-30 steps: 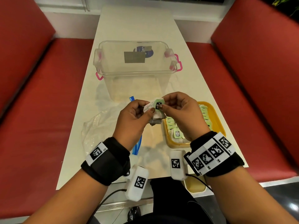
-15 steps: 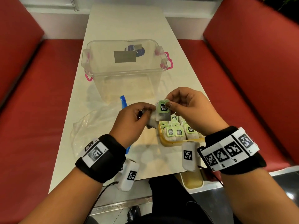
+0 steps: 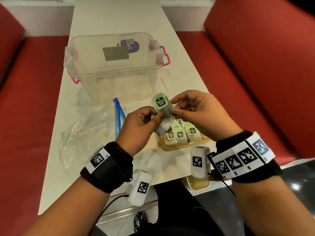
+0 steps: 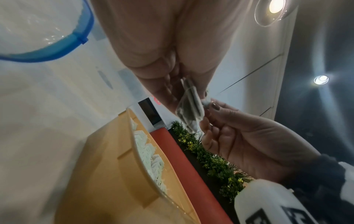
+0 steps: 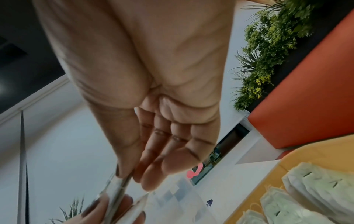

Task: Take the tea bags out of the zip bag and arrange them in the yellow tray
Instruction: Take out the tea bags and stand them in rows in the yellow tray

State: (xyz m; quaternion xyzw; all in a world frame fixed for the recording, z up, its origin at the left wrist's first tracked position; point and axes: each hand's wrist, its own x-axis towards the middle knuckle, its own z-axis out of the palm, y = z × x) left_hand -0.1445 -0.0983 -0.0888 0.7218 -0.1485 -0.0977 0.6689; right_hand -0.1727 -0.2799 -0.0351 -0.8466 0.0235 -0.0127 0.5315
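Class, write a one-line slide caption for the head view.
Both hands, left hand and right hand, pinch tea bags above the yellow tray.

one yellow tray [image 3: 177, 147], one zip bag [image 3: 88, 133], one clear box [image 3: 112, 68].

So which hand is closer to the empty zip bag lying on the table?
Left. The left hand is right beside the zip bag, just past its blue zip strip. The right hand is farther off, over the yellow tray. Both pinch a tea bag.

Glossy clear plastic zip bag [image 3: 81, 138], smooth yellow plastic tray [image 3: 172, 147]
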